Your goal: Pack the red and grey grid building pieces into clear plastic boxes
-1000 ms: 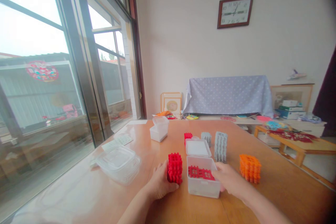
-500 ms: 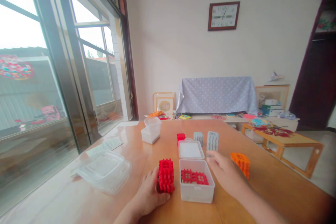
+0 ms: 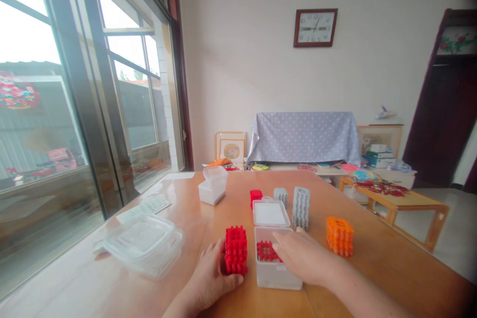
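Note:
A stack of red interlocking plastic pieces [image 3: 236, 251] stands upright on the wooden table. My left hand [image 3: 210, 276] is curled round its left and near sides, the thumb along the bottom. Just right of it sits a clear plastic box [image 3: 279, 278] with its lid [image 3: 270, 212] folded back. Inside lie flat red lattice pieces [image 3: 265, 252], partly covered by my right hand [image 3: 300, 253]. That hand reaches over the box's right wall, fingers stretched out and apparently holding nothing; whether the fingertips touch the pieces is unclear.
Beyond the box stand a tall grey stack [image 3: 301, 208], a shorter grey one [image 3: 280, 197] and a small red one [image 3: 256, 198]. An orange stack [image 3: 340, 237] is at right. Clear lids [image 3: 143, 241] and a small open container [image 3: 211, 193] occupy the left side.
My right hand has moved left, from beside the box to over its opening, covering part of the red pieces. My left hand stays at the red stack. The view has shifted slightly.

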### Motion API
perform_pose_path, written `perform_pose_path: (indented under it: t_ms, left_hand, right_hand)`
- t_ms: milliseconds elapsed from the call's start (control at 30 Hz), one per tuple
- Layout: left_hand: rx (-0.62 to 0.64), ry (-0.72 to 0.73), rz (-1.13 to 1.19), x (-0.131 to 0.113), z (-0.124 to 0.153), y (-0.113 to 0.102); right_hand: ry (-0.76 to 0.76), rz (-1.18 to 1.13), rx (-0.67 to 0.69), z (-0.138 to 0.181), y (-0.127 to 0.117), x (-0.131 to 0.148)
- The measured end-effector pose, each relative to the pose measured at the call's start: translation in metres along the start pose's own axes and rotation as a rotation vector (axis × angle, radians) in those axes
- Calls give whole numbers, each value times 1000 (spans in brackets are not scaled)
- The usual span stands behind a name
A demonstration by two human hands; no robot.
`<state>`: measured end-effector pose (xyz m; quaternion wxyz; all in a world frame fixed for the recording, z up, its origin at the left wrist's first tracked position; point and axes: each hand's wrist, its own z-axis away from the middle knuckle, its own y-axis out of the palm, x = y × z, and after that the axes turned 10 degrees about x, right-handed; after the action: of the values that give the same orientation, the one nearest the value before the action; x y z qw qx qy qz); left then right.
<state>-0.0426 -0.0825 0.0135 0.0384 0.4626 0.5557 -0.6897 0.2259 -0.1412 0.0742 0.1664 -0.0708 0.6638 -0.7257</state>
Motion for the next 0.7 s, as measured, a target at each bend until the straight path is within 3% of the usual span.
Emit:
perform_pose_path:
  t_ms: [167, 433, 567, 700]
  left_hand:
    - [-28, 23, -26, 9, -1, 4]
    - [-44, 15, -32, 10, 0, 4]
    - [-55, 63, 13, 8, 1, 4]
    - [-110, 112, 149, 9, 3, 5]
  right_hand:
    - [55, -76, -34, 0, 5, 2]
    - [194, -387, -145, 9, -8, -8]
    - [165, -630, -250, 2, -11, -14]
    - [63, -836, -319, -15, -17, -2]
